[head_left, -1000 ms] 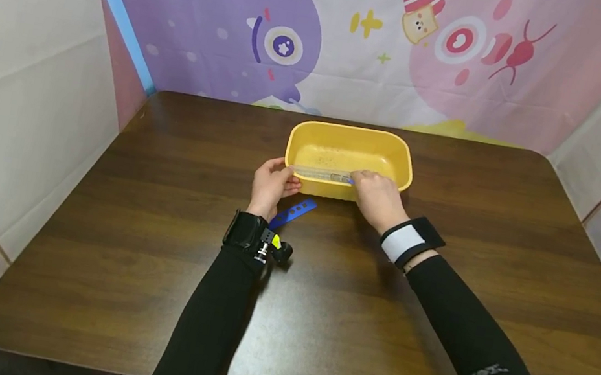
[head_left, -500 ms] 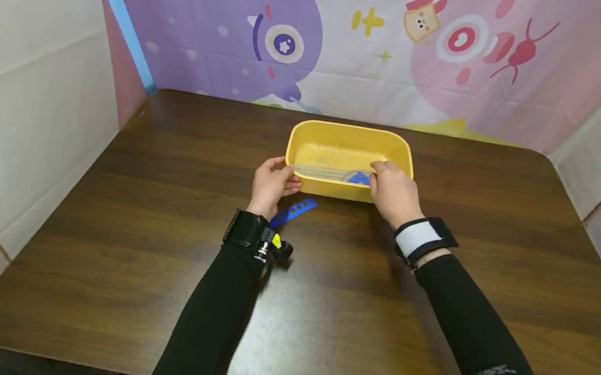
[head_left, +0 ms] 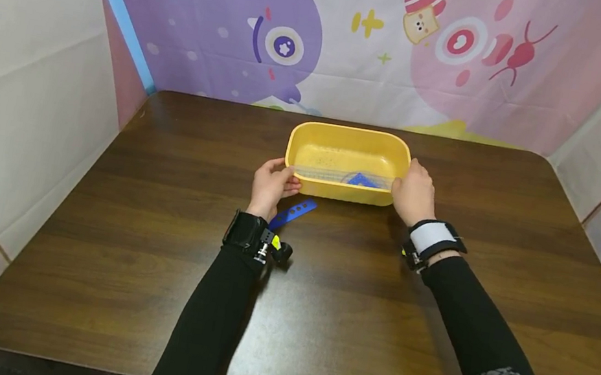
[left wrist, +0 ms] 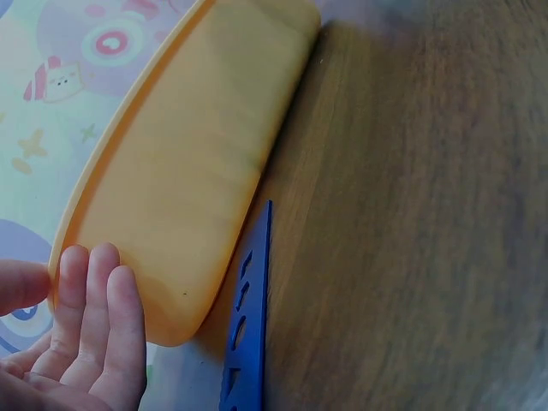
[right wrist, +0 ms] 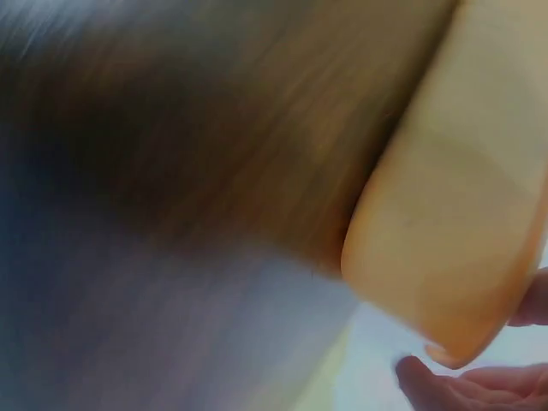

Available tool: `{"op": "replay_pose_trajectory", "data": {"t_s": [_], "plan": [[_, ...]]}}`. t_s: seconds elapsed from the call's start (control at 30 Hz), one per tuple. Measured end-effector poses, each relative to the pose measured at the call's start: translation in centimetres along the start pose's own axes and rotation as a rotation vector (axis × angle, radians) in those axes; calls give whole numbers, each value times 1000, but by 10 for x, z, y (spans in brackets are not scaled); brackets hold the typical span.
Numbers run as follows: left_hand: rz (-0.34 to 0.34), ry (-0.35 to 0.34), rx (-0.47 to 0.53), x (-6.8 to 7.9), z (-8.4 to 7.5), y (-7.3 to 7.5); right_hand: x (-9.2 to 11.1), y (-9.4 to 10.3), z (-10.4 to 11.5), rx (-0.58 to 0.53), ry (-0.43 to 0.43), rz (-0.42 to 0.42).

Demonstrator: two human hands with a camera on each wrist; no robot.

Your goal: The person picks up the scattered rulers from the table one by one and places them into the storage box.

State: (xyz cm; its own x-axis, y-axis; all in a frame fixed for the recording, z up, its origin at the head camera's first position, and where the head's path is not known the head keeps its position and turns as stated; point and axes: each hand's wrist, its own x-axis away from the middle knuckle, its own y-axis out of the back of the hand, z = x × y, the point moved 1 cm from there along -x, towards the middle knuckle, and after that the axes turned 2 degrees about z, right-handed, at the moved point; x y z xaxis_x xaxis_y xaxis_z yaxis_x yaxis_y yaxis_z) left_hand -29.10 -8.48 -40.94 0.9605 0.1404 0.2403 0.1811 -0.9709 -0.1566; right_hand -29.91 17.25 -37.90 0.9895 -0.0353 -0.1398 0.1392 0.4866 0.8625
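My left hand (head_left: 270, 186) holds the near left corner of a yellow plastic bin (head_left: 343, 192), thumb at the rim and fingers along the outside wall. At the bin's right end is my right hand (head_left: 414, 192); in the right wrist view its thumb and fingers (right wrist: 428, 385) lie either side of the rim, with a gap at the fingers. Inside, along the near wall, lie a clear ruler-like strip (head_left: 314, 173) and a blue flat piece (head_left: 362, 179), partly hidden by the wall. A blue stencil ruler (head_left: 297, 211) with cut-outs lies on the table beside the left wrist.
The brown wooden table (head_left: 326, 323) spreads around the bin. Behind its far edge hangs a printed cartoon cloth (head_left: 352, 84). Black wrist cameras (head_left: 276, 248) sit on both wrists, the left one close above the table.
My right hand has let go of the blue piece inside the bin and moved right to the bin's right end. The left hand has stayed at the left corner.
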Motion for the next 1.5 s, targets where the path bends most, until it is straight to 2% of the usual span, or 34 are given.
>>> {"op": "replay_pose_trajectory", "data": {"t_s": [0.1,0.2,0.33,0.53,0.7,0.9,1.0,1.07,1.17,1.27,1.4,1.5], "plan": [[-1,3,-9,1,0,0,-1,0,-7,-102,-114,66],[-2,5,-11,2,1,1,-2,-1,-12,-181,-190,121],[-6,1,-10,2,2,1,-4,-4,-15,-192,-192,148],[-6,-38,-26,1,0,0,-9,-5,-10,-100,-165,127],[2,-62,-35,0,-2,-1,-11,-3,-2,33,-125,105],[42,-52,-137,3,-7,0,-12,-2,2,115,-112,94],[90,-42,-259,7,-8,2,-11,-2,1,127,-120,102],[108,-61,-412,12,-10,2,-11,-2,1,126,-128,111],[112,-135,-694,21,-11,1,-11,-1,0,124,-138,124],[86,-225,-969,31,-9,-1,-12,0,1,120,-142,137],[88,-295,-1215,43,-6,-6,-11,0,2,113,-137,148],[87,-334,-1347,50,-4,-11,-11,0,3,109,-136,147]]}}
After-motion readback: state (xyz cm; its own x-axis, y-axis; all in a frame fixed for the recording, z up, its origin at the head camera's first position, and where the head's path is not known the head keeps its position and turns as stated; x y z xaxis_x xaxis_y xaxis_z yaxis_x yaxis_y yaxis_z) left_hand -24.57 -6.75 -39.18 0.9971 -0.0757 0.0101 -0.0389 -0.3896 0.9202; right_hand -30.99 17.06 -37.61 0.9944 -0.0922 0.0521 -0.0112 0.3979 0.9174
